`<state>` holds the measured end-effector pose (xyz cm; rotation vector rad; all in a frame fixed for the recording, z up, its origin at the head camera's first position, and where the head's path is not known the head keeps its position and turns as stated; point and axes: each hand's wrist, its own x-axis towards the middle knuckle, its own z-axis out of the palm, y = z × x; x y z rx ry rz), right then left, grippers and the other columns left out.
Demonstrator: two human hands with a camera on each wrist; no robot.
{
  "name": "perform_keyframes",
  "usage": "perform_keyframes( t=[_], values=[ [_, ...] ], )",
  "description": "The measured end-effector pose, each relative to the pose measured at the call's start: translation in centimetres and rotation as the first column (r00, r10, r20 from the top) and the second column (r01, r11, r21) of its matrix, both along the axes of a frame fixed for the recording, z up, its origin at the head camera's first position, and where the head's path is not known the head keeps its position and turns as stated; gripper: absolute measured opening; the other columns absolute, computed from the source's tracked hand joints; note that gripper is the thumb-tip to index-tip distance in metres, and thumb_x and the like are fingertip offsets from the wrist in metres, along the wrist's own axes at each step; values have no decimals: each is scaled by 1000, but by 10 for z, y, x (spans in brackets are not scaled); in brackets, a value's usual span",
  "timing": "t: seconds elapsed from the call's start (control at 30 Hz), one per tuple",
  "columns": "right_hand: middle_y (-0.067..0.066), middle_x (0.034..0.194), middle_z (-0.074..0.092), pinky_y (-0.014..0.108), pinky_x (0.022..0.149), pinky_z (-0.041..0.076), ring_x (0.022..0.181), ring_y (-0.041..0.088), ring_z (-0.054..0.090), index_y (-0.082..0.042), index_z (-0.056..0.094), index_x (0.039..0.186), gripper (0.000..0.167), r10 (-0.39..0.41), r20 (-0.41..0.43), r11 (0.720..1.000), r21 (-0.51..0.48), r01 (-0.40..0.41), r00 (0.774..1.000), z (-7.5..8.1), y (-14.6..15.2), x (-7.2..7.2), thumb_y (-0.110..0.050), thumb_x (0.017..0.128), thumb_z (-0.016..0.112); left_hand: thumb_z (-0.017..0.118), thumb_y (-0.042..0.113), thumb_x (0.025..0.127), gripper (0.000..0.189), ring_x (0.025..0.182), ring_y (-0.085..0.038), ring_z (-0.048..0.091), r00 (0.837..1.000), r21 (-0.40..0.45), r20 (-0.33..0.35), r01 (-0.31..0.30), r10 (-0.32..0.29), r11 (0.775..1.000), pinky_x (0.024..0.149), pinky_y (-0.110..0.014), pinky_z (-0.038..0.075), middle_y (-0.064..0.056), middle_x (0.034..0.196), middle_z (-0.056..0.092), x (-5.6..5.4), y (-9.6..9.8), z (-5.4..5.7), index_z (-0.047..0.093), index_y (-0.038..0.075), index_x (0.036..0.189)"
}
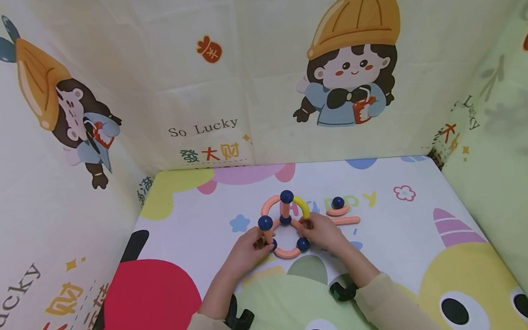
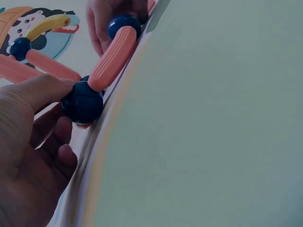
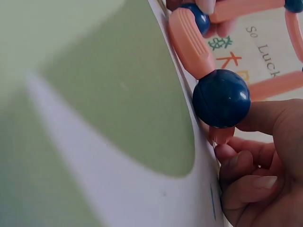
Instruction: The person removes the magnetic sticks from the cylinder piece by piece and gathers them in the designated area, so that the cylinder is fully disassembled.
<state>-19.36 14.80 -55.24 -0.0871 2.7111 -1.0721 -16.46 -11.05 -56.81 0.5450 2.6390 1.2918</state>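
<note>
A frame of pink rods and blue balls from a magnetic building set stands between the hands. Its base is a ring of curved pink rods (image 1: 287, 254). Pink uprights rise to two higher balls, one at the left (image 1: 265, 222) and one at the back (image 1: 286, 196). From the back ball a yellow curved rod (image 1: 302, 207) juts out to the right. My left hand (image 1: 247, 250) pinches the ring's left ball (image 2: 83, 103) between thumb and fingers. Beside the right ball (image 3: 221, 98), my right hand (image 1: 326, 232) grips the ring's right curved rod, its fingertips partly hidden.
Right of the frame lie a loose blue ball (image 1: 337, 202), a curved pink rod (image 1: 338, 212) and a straight pink rod (image 1: 346, 220). A cartoon-printed mat (image 1: 381, 269) covers the table. Printed cloth (image 1: 267, 83) encloses the back and both sides.
</note>
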Motion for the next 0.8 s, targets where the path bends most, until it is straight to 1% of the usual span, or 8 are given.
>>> perform_keyframes(
  t=[0.07,0.2,0.3,0.47,0.57,0.7,0.8],
  values=[
    [1,84,61,29,63,43,74,18,54,-12,66,105,27,-24,13,1000,-10,24,1000,0,-1,4,-31,87,71,69,34,93,10,76,-13,54,1000,-13,3,-15,15,1000,67,-27,46,8,87,57,-2,0,1,59,34,96],
    [2,84,60,29,65,43,75,19,54,-12,64,104,25,-64,35,997,-33,65,997,-1,-3,9,-29,87,71,70,35,92,12,76,-12,54,999,-36,-5,-40,40,999,66,-27,46,8,87,57,-5,-1,0,60,32,98],
    [3,82,60,29,66,43,75,19,54,-12,63,103,23,-82,37,996,-40,84,996,-2,-4,13,-27,88,71,69,36,93,12,76,-12,53,999,-43,-37,-41,39,998,66,-26,46,9,89,57,-7,-1,-1,61,31,101],
    [3,77,58,30,63,41,71,20,53,-14,61,96,22,-116,40,992,-44,118,992,-2,-4,20,-32,88,71,66,36,95,12,77,-10,52,995,-50,-80,-57,53,997,67,-25,45,10,95,57,-9,-1,-1,59,31,104],
    [4,76,57,29,61,41,70,20,52,-14,60,95,23,-111,38,993,-44,113,993,-2,-4,22,-34,89,69,67,34,95,14,78,-11,53,994,-41,-82,-82,79,996,67,-25,45,10,97,58,-9,-1,0,61,29,107],
    [4,80,59,29,58,41,68,20,52,-14,64,102,18,-98,48,994,-50,100,994,2,5,23,-30,93,64,68,33,94,18,78,-10,53,993,-36,-66,-101,98,994,68,-24,46,11,98,59,-9,-1,-2,63,29,111],
    [4,89,65,28,58,41,69,17,52,-17,67,109,18,-93,-18,994,-63,92,995,10,16,22,-28,97,58,68,34,94,20,79,-10,54,994,-28,-55,-100,99,995,69,-24,46,11,99,59,-9,-1,-4,63,29,113]
  ],
)
